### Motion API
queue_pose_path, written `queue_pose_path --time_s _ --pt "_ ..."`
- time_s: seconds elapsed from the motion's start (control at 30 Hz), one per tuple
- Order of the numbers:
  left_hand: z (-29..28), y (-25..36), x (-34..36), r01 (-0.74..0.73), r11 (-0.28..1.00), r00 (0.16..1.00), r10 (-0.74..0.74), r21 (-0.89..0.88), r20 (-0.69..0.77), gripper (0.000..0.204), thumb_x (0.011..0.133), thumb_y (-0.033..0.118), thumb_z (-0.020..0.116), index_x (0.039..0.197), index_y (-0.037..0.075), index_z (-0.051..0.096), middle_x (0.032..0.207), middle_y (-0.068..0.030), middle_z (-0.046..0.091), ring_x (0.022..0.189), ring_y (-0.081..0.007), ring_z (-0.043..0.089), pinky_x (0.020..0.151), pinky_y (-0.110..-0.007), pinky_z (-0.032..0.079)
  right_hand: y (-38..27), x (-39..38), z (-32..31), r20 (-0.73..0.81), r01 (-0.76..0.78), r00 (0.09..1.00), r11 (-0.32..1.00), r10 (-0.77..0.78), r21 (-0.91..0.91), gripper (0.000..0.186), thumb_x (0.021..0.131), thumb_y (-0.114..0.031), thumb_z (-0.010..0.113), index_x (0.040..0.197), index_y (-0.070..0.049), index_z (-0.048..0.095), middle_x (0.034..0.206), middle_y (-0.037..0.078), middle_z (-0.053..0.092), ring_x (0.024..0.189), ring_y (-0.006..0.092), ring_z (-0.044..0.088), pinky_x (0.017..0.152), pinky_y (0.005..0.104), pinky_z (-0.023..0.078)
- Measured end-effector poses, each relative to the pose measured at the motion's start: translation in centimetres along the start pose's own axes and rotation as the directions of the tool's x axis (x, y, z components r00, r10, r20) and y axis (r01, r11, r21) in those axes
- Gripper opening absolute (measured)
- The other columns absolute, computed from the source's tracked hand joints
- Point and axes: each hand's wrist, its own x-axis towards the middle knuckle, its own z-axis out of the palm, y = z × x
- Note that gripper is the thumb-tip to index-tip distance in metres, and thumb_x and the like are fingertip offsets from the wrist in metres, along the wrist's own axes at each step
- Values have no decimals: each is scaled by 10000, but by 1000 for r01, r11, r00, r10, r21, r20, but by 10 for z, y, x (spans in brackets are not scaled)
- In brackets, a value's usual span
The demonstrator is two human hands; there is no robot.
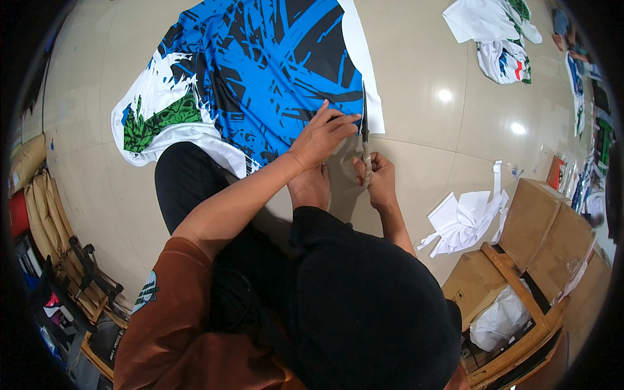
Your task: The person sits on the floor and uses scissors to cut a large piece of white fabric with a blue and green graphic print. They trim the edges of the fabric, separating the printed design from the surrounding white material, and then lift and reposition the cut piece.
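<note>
A large piece of blue and black printed fabric (260, 71) with white margins lies spread on the floor. My right hand (380, 179) is closed round the handles of a pair of scissors (365, 136), which look wrapped in pale material. The dark blades point away from me, along the line between the blue print and the white margin (368, 78). My left hand (323, 133) rests on the near right edge of the fabric, thumb and index finger together at the edge beside the blades, the other fingers spread over the print. The fingertips' underside is hidden.
My bare foot (309, 188) is just under my left forearm. White scraps (465, 221) lie to the right, and more printed pieces (497, 32) lie at the far right. Cardboard boxes (533, 221) and a wooden frame (513, 286) stand near right; tan rolls (49, 214) line the left.
</note>
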Motion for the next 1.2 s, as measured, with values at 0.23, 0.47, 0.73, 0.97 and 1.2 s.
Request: queue_pose_path --time_s 0.23,0.47,0.73,0.97,1.2 --pt "0 -1 0 -3 1000 1000 3 -5 0 297 884 78 693 1169 149 649 1454 46 647 1252 -250 607 1267 -638 357 0 -4 3 3 -43 999 999 43 -12 311 923 -252 867 971 -15 670 757 17 662 584 100 580 529 267 441" --pt "-1 -1 0 3 999 1000 -4 -42 -24 254 918 93 695 1163 145 649 1453 56 651 1227 -251 619 1253 -645 371 -11 9 3 17 -1 1000 998 0 59 277 927 -238 869 913 -71 649 681 -14 593 535 92 553 521 259 441" --pt "-1 -1 0 4 999 999 -5 -33 -38 258 915 105 702 1162 151 641 1444 57 649 1232 -248 618 1254 -639 376 -2 8 2 -18 -9 1000 1000 10 29 228 937 -163 857 904 -71 652 701 -26 603 538 71 551 500 248 441" --pt "-2 -1 0 12 999 1000 -13 -31 -28 281 920 82 704 1180 155 627 1454 66 643 1255 -247 610 1258 -634 374 -14 11 2 12 22 1000 999 -22 38 260 935 -217 863 904 -70 651 688 -21 608 542 77 553 521 242 423" --pt "-3 -1 -1 13 999 1000 -13 -44 -15 279 927 73 702 1182 155 625 1464 64 640 1258 -247 608 1257 -636 373 -18 15 5 20 22 1000 999 -23 47 290 915 -225 877 928 -37 657 715 -1 621 564 90 553 535 255 437"
